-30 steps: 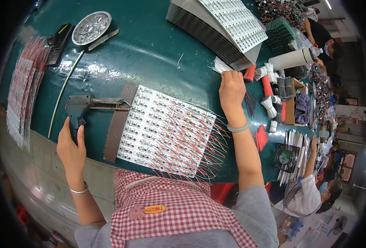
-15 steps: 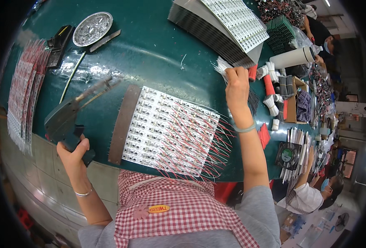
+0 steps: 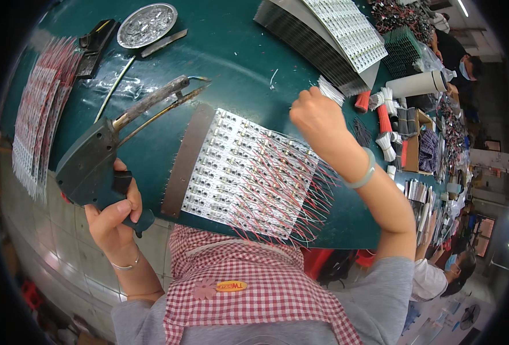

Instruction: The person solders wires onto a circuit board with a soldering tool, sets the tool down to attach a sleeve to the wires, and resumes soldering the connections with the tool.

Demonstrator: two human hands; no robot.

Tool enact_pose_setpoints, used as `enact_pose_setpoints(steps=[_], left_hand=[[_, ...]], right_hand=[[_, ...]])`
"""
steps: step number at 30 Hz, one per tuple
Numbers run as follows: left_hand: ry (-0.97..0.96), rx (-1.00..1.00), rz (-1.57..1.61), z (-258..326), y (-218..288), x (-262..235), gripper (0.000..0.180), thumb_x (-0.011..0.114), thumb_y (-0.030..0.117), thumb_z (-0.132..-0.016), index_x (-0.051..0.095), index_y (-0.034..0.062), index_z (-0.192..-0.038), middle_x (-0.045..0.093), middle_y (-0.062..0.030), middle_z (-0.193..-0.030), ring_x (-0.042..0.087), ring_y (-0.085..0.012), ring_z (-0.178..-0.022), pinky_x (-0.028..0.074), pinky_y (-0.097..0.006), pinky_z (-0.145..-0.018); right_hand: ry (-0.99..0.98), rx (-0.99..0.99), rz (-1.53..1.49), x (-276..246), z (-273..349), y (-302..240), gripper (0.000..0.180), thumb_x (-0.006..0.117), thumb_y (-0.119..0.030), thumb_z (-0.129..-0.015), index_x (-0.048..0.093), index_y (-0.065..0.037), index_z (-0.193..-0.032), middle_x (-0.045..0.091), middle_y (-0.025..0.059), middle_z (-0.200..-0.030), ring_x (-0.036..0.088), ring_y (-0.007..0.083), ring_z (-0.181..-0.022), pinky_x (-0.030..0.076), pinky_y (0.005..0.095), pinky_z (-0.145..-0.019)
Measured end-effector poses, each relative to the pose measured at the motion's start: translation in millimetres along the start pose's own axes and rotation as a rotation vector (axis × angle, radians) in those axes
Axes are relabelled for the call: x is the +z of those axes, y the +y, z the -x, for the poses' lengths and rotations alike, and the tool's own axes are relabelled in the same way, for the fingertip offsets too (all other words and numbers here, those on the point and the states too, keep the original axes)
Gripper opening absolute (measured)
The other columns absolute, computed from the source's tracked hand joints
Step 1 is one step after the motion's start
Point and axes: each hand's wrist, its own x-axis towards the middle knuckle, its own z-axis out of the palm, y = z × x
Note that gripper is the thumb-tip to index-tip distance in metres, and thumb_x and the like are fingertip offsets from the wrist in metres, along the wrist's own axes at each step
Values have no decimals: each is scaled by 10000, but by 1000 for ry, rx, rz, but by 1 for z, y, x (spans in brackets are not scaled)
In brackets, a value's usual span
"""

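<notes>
Two bare hands work over a dark green desk (image 3: 237,63) in this head view. At the lower left of the frame the left hand (image 3: 113,221) has its fingers wrapped tight around the grip of a pistol-shaped soldering gun (image 3: 102,158); the gun's dark body sits just above the hand, and its long metal barrel and thin wire feed slant up and right, ending near the upper left corner of the circuit board panel (image 3: 248,172). The tip hangs just off the panel's edge; whether it touches the desk cannot be told.

That panel lies in the middle of the frame, a white sheet of many small boards with a brown strip (image 3: 188,161) along its left side. Thin red wires (image 3: 300,195) fan out from its rows toward the lower right, past the panel's edge.

Right of centre, above the panel's upper right corner, the right hand (image 3: 323,123) is curled into a loose fist with a small bundle of white wires (image 3: 330,91) pinched at its top. A pale green bangle (image 3: 365,172) rings that wrist.

Along the top of the frame lie a round metal dish (image 3: 147,24), a flat blade (image 3: 163,43) beside it, and a stack of more white panels (image 3: 335,34) at the upper right. Another sheet of boards with red wires (image 3: 33,121) lies along the left edge. A red checked apron (image 3: 248,287) fills the bottom centre.
</notes>
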Motion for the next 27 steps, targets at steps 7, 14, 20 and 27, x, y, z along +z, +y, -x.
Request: enact_pose_setpoints(steps=[7, 14, 20, 27], left_hand=[[14, 123, 0, 15, 4, -7, 663, 640, -11, -633, 481, -127, -1266, 569, -215, -1135, 511, -177, -512, 394, -260, -399], [78, -50, 2, 20, -12, 8, 600, 669, -29, -704, 489, -114, -1269, 611, -204, -1094, 549, -178, -560, 418, -280, -450], [69, -257, -89, 30, -19, 29, 435, 711, -9, -772, 587, -59, -1185, 660, -118, -903, 578, -135, -630, 456, -260, -557], [49, -218, -581, 36, -39, 43, 409, 745, -34, -795, 626, -36, -1186, 691, -89, -1073, 622, -122, -785, 503, -255, -687]], right_hand=[[-163, -82, 64, 3, -13, -16, 109, 724, -40, -558, 661, -45, -648, 583, 81, -719, 600, 224, -796, 534, 285, -591], [44, -4, -227, 2, -13, -21, 163, 669, -64, -685, 648, -40, -845, 596, 83, -863, 577, 248, -853, 514, 326, -667], [392, 197, -901, 18, -14, -49, 240, 660, 101, -707, 706, -21, -909, 646, 91, -871, 620, 274, -818, 518, 364, -670], [408, 177, -953, 30, -11, -63, 286, 672, 112, -674, 704, -13, -929, 663, 92, -867, 623, 256, -789, 522, 355, -657]])
